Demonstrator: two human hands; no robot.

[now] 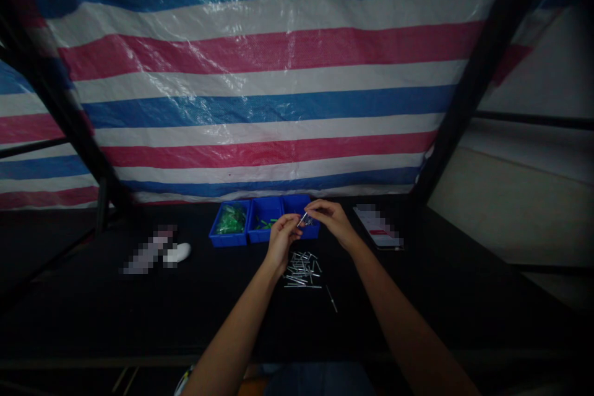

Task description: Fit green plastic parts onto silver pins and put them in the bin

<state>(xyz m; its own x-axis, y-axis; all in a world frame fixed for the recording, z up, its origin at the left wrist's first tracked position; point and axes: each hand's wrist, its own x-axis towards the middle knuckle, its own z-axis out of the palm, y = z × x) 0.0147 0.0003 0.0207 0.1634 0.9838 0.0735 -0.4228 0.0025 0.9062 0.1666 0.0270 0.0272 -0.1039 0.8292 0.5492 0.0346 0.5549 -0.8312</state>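
Both hands meet above the near edge of the blue bins, with a thin silvery metal rod (302, 218) between them. My left hand (284, 238) has its fingers closed round the rod's lower end. The fingertips of my right hand (331, 218) pinch its upper end. Below my hands, a loose pile of similar metal rods (301, 269) lies on the black table (223, 315). One single rod (331, 299) rests apart, to the pile's right and nearer to me. Small metal parts show in the right blue bin (314, 232), partly hidden by my hands.
The left blue bin (229, 239) holds green pieces in clear plastic; the middle blue bin (260, 236) holds a few green pieces. A phone-like object (378, 229) lies right, a white rounded object (184, 252) left. Striped sheeting (278, 99) hangs behind.
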